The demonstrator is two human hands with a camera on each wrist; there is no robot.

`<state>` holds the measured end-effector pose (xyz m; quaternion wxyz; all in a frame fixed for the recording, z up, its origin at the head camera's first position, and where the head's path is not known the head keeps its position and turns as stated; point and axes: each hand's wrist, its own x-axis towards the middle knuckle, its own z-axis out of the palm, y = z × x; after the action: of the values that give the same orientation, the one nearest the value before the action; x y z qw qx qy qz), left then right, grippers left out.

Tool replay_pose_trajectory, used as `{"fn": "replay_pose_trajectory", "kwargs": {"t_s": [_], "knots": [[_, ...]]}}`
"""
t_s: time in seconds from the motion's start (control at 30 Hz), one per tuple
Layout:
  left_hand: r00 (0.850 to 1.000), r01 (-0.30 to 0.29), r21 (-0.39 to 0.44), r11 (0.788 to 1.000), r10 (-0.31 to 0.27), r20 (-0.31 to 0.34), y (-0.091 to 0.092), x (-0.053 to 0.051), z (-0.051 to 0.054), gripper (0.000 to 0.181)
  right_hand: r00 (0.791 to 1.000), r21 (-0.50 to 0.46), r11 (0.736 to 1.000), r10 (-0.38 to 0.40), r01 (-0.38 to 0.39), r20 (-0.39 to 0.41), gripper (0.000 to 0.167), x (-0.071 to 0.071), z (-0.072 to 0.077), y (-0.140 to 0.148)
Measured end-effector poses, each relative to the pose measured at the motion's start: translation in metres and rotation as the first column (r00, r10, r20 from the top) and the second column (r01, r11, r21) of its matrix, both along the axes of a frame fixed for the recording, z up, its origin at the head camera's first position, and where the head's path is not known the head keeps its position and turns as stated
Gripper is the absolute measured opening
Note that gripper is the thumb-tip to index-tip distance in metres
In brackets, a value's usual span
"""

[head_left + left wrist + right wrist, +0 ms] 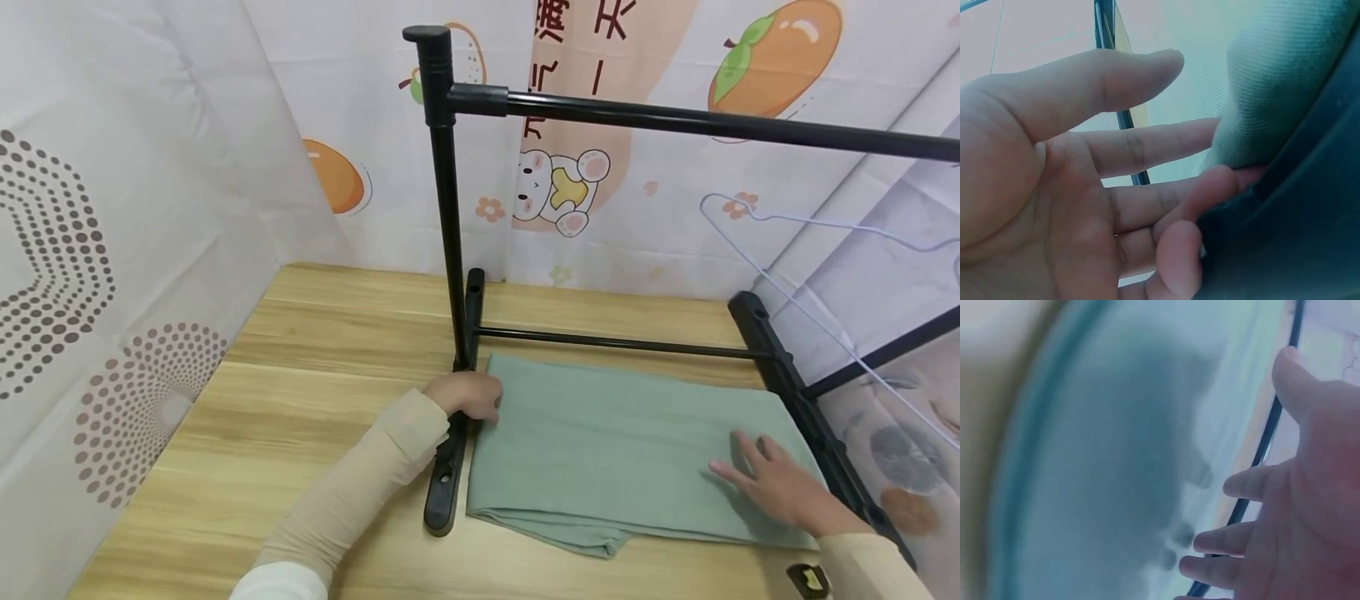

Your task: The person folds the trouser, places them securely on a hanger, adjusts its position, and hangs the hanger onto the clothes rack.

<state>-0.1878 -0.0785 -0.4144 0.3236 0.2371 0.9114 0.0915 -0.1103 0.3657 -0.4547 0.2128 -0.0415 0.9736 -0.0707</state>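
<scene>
A folded sage-green garment [615, 450] lies flat on the wooden table, between the two feet of a black rack; its exact kind is hidden by the folds. At its left edge is my left hand [468, 394], over the rack's left foot [442, 487]. The left wrist view shows the fingertips against the garment's edge [1272, 81] and the black foot, with the thumb raised off the fabric. Toward the garment's right end, my right hand [780, 483] has its fingers spread. In the right wrist view these fingers [1229, 540] hover just over the fabric, casting shadows.
The rack's upright [447, 225] and top bar [675, 125] stand over the garment, with a thin lower bar [615, 338] behind it. A pale wire hanger [802, 304] hangs at the right. A small black-and-yellow object [808, 579] lies near the front. Printed curtains [360, 242] surround the table.
</scene>
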Motion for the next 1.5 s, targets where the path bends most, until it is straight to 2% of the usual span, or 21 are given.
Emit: {"fn": "replay_pose_trajectory", "kwargs": {"t_s": [0.13, 0.27, 0.37, 0.47, 0.53, 0.63, 0.67, 0.8, 0.9, 0.93, 1.03, 1.2, 1.3, 1.4, 1.5], "knots": [[1.000, -0.015, 0.004, 1.000, 0.015, -0.011, -0.002, 0.000, -0.002, 0.022, 0.998, -0.057, 0.998, 0.024, -0.027, -0.049, 0.094, -0.010, 0.013, -0.024], [0.999, -0.048, 0.022, 0.999, 0.048, -0.021, -0.003, 0.000, -0.004, 0.016, 0.995, -0.111, 0.991, 0.062, -0.070, -0.073, 0.093, -0.022, 0.024, -0.053], [0.996, -0.086, 0.035, 0.996, 0.087, -0.021, -0.003, -0.001, -0.005, 0.015, 0.990, -0.141, 0.983, 0.110, -0.121, -0.084, 0.093, -0.031, 0.027, -0.074], [0.994, -0.102, 0.049, 0.994, 0.103, -0.020, -0.001, -0.001, -0.005, 0.026, 0.982, -0.155, 0.972, 0.163, -0.177, -0.098, 0.093, -0.037, 0.023, -0.092], [0.995, -0.098, 0.062, 0.993, 0.099, -0.010, 0.000, -0.001, -0.005, 0.038, 0.977, -0.159, 0.966, 0.192, -0.206, -0.098, 0.094, -0.041, 0.017, -0.101], [0.996, -0.091, 0.087, 0.992, 0.092, -0.003, 0.001, 0.000, -0.007, 0.045, 0.973, -0.145, 0.963, 0.219, -0.228, -0.078, 0.097, -0.044, 0.004, -0.108], [0.996, -0.089, 0.090, 0.992, 0.089, -0.002, 0.001, 0.000, -0.008, 0.045, 0.971, -0.132, 0.963, 0.227, -0.236, -0.077, 0.098, -0.044, 0.001, -0.109], [0.995, -0.098, 0.086, 0.991, 0.099, -0.006, 0.001, -0.002, -0.010, 0.015, 0.965, -0.074, 0.964, 0.249, -0.255, -0.089, 0.100, -0.040, -0.006, -0.111], [0.990, -0.138, 0.103, 0.985, 0.138, 0.009, -0.001, -0.002, -0.009, 0.046, 0.963, -0.055, 0.964, 0.254, -0.260, -0.094, 0.099, -0.037, -0.007, -0.112], [0.987, -0.159, 0.127, 0.979, 0.157, 0.026, -0.001, -0.002, -0.009, 0.049, 0.963, -0.052, 0.965, 0.253, -0.258, -0.090, 0.098, -0.037, -0.007, -0.112], [0.973, -0.232, 0.213, 0.949, 0.223, 0.062, -0.002, -0.002, -0.008, 0.059, 0.964, -0.052, 0.965, 0.252, -0.257, -0.090, 0.098, -0.036, -0.009, -0.111], [0.928, -0.372, 0.348, 0.861, 0.343, 0.145, -0.001, -0.001, -0.007, 0.080, 0.965, -0.065, 0.965, 0.247, -0.253, -0.090, 0.098, -0.037, -0.011, -0.109], [0.896, -0.443, 0.402, 0.801, 0.388, 0.214, 0.000, -0.001, -0.008, 0.088, 0.968, -0.068, 0.967, 0.241, -0.246, -0.073, 0.099, -0.037, -0.012, -0.108], [0.877, -0.480, 0.448, 0.754, 0.394, 0.276, -0.001, -0.002, -0.011, 0.080, 0.970, -0.068, 0.968, 0.237, -0.241, -0.062, 0.098, -0.038, -0.012, -0.108], [0.866, -0.498, 0.471, 0.728, 0.382, 0.324, -0.004, -0.004, -0.014, 0.061, 0.969, -0.073, 0.968, 0.237, -0.242, -0.067, 0.097, -0.038, -0.011, -0.110]]}}
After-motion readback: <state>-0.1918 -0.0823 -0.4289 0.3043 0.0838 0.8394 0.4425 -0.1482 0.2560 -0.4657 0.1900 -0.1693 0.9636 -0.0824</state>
